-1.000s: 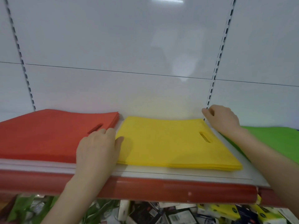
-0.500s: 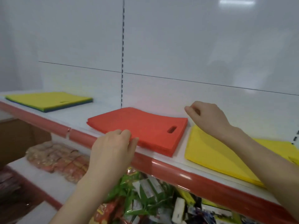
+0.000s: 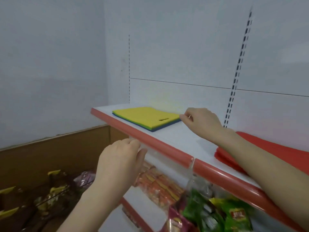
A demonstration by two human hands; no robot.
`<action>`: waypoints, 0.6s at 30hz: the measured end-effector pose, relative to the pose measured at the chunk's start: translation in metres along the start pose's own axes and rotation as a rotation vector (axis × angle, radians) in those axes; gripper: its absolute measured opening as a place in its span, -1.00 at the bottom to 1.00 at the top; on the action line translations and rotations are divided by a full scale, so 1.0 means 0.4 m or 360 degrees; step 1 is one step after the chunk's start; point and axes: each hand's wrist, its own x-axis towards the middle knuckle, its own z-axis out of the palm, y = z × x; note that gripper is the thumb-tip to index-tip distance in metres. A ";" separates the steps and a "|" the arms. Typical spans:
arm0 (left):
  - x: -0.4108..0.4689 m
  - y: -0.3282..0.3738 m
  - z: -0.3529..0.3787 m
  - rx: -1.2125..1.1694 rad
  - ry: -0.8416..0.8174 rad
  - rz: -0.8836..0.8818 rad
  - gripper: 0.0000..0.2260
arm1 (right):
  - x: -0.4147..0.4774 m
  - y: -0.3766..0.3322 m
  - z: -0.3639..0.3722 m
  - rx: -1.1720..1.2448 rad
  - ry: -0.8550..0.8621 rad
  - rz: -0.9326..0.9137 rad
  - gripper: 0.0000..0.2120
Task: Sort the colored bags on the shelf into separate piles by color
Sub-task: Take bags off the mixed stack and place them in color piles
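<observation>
Stack [image 3: 147, 117]: centre frame, yellow on top.
Right hand [image 3: 200, 122]: curled at its right corner; grip unclear.
Left hand [image 3: 120, 164]: farther, lower centre, slack, empty.

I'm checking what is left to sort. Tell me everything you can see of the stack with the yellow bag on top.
The stack is flat, thin sheets of felt-like fabric: a yellow bag on top with a slot handle near one edge, and green and blue layers showing beneath. It lies on the white shelf near its left end. The right hand brings curled fingers to its right corner; whether they grip it cannot be told.
</observation>
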 end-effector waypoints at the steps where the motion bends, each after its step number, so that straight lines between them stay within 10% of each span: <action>1: 0.010 -0.038 0.009 -0.0001 -0.0006 -0.0012 -0.78 | 0.029 -0.028 0.022 0.0007 -0.0013 -0.0003 -0.68; 18: 0.251 -0.446 0.309 -0.0135 -0.0154 -0.0074 -0.73 | 0.487 -0.141 0.363 -0.0126 -0.0089 -0.0028 -0.65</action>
